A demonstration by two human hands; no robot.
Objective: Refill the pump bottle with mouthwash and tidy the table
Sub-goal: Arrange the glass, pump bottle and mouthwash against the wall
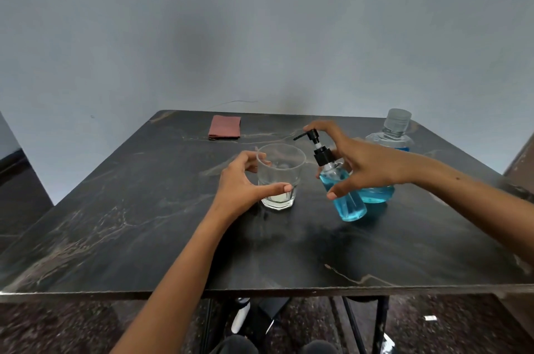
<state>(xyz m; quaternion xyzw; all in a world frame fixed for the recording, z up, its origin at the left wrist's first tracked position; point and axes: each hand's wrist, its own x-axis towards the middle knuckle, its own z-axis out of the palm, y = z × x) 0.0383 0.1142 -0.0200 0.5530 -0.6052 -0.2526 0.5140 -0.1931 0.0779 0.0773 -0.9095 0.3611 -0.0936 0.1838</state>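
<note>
A clear pump bottle (pixel 346 200) with a black pump head, about two-thirds full of blue liquid, leans to the left at the table's middle right. My right hand (pixel 367 163) grips it, thumb across the front, fingers behind its shoulder, index finger by the pump head. Just behind it stands a big clear mouthwash bottle (pixel 390 137) with a clear cap on and blue liquid low inside. To the left is a drinking glass (pixel 281 177). My left hand (pixel 245 180) wraps it, thumb across its lower front and fingers at the rim.
The dark marble-pattern table (pixel 144 223) carries a folded reddish cloth (pixel 224 127) at the back, left of centre. A grey wall rises right behind the table. Under the near edge are black table legs and some items on the floor.
</note>
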